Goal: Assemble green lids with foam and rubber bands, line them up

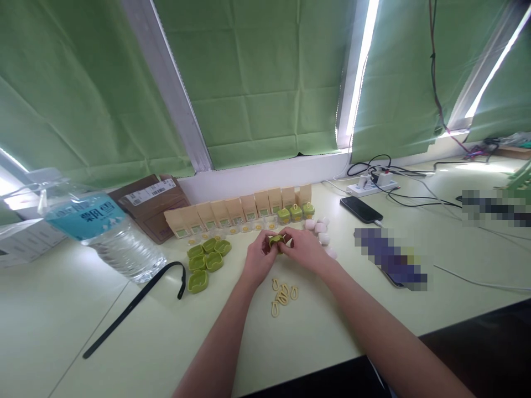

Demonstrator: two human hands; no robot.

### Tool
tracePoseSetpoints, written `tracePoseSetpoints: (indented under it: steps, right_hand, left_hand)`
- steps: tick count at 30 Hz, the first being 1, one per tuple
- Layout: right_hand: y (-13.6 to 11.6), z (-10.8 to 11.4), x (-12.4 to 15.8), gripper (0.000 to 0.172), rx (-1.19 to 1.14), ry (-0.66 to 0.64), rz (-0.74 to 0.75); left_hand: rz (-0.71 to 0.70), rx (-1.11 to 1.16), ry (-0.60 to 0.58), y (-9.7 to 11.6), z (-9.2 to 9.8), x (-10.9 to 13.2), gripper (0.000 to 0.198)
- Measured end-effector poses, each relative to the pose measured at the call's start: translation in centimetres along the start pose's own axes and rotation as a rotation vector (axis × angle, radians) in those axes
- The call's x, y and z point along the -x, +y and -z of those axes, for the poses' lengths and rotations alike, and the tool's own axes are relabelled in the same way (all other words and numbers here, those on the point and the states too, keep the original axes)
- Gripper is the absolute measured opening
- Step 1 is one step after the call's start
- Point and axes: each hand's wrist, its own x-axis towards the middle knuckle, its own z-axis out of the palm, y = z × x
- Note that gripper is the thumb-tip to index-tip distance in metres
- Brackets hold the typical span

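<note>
My left hand (260, 251) and my right hand (299, 248) meet over the table, both closed on a small green cover (276, 240) that looks like soft rubber. Fingers hide much of it. Nearer to me lies a little pile of pale yellow loops (282, 296). Several more green covers (206, 261) are grouped left of my left hand. Just beyond my right hand sit white rounded pieces (321, 226), partly hidden by it. Three finished-looking green cases with loops (295, 211) stand behind my hands, at the right end of a row of small clear cases (245, 227).
Brown cards (233, 211) stand in a row at the back. On the left are a large water bottle (112, 232), a cardboard box (153, 207) and a black strap (133, 304). To the right lie a phone (360, 209), a power strip (372, 188) and cables.
</note>
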Motion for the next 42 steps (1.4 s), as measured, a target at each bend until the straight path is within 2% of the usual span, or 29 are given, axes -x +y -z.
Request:
tracePoseSetpoints:
  steps: [10, 32, 38, 42]
  right_hand:
    - [-0.15, 0.12, 0.10, 0.016, -0.009, -0.001, 0.036]
    - [-0.11, 0.05, 0.02, 0.013, 0.000, -0.011, 0.014]
    - [-0.17, 0.07, -0.06, 0.014, -0.011, 0.014, -0.030]
    - [-0.26, 0.07, 0.04, 0.019, -0.016, 0.011, 0.001]
  left_hand:
    - [0.003, -0.006, -0.002, 0.10, -0.08, 0.08, 0.019]
    - [-0.020, -0.036, -0.027, -0.01, -0.09, -0.01, 0.019]
    - [0.004, 0.033, 0.008, -0.25, -0.39, 0.04, 0.026]
    - [0.017, 0.052, 0.030, -0.45, -0.44, -0.09, 0.025]
